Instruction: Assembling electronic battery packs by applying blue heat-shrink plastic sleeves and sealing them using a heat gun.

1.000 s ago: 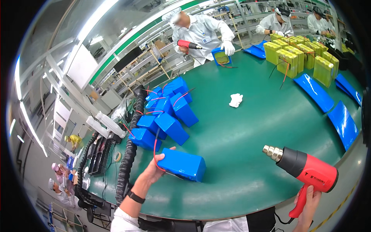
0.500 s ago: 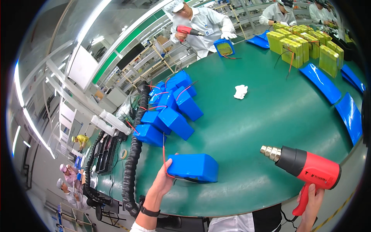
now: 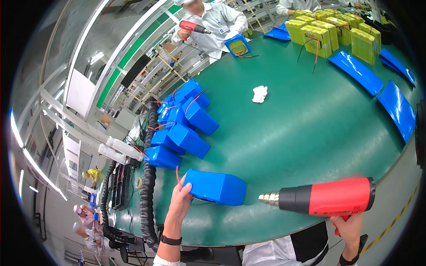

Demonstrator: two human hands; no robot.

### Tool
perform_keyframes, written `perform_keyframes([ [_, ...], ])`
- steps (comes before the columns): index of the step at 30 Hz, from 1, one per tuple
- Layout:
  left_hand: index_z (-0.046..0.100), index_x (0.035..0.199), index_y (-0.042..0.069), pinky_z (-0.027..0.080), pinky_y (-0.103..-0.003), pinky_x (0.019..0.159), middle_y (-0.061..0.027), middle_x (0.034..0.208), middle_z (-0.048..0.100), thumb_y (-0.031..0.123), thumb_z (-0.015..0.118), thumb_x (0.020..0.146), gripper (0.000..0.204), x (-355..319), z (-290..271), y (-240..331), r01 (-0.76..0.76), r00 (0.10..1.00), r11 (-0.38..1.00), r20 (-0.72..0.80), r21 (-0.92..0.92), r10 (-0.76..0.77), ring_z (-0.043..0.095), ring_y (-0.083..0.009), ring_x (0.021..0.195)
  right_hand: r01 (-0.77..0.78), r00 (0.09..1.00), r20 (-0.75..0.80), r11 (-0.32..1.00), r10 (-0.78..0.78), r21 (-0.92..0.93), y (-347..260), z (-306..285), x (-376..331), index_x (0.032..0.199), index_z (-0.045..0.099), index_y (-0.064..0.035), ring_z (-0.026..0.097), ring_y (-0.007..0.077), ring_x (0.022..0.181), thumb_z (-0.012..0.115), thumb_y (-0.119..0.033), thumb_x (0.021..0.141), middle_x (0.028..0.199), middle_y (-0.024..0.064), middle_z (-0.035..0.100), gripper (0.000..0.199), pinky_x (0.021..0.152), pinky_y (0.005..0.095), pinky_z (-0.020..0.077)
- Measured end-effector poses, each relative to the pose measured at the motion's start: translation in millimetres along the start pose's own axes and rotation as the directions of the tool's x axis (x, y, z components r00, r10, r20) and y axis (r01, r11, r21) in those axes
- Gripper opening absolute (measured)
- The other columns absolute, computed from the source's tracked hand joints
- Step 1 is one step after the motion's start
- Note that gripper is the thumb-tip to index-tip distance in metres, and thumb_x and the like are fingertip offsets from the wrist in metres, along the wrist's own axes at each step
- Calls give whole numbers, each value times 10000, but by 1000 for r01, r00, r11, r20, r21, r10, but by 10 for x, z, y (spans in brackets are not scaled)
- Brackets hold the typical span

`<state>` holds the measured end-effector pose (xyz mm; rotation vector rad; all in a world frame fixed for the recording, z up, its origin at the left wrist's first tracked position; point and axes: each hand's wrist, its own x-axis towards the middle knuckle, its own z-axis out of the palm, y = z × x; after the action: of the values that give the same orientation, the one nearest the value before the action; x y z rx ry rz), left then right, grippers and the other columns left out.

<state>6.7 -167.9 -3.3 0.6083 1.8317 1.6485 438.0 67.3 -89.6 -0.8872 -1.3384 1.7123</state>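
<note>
My left hand (image 3: 181, 198) is closed on the left end of a blue-wrapped battery pack (image 3: 215, 187), just above the near edge of the green table. A red wire sticks up from the pack beside my thumb. In my right hand (image 3: 348, 227) is a red and black heat gun (image 3: 328, 197), gripped by its handle. Its stepped metal nozzle points left at the pack's right end, a short gap away. My fingers hide most of the handle.
Several finished-looking blue packs (image 3: 190, 141) with wires cluster at the left, beside a black ribbed hose (image 3: 148, 199). Yellow-green packs (image 3: 317, 41) and blue sleeves (image 3: 396, 108) lie at the far right. A crumpled white cloth (image 3: 260, 94) rests mid-table. Across it, a co-worker (image 3: 217, 22) holds another heat gun.
My right hand has brought the heat gun leftward and levelled it toward the pack. The pack in my left hand has turned slightly. The whole view has shifted a little.
</note>
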Motion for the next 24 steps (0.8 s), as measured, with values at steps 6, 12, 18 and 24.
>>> perform_keyframes([
  [6,514,1427,18,470,-378,1076,-129,1360,646,381,605,1025,550,293,-114,-324,-86,996,994,-44,-66,83,623,-222,1249,79,996,46,992,-75,-97,445,32,-200,1126,653,16,692,145,820,818,0,832,990,69,715,337,729,301,572],
  [12,623,1327,67,478,-321,989,-9,1188,687,434,490,1075,463,271,40,-448,-182,933,983,-316,7,175,641,-135,1106,149,989,54,958,-140,-244,393,2,-157,1180,661,29,693,184,966,834,-27,841,1080,87,721,384,853,338,566],
  [18,629,1319,11,503,-298,892,-37,1077,674,401,402,1115,495,238,109,-685,-283,871,956,-397,77,290,617,-118,963,248,966,39,865,-257,-436,195,-75,-94,1183,673,42,693,222,979,830,-66,876,1109,120,732,360,896,352,553],
  [24,583,1330,-14,493,-317,953,-99,1072,696,280,442,1108,395,0,-97,-1012,-251,768,915,-511,316,387,644,-145,1013,255,966,102,814,-237,-523,179,-85,31,1228,663,54,686,258,1049,822,-134,909,1161,145,725,404,953,352,535],
])
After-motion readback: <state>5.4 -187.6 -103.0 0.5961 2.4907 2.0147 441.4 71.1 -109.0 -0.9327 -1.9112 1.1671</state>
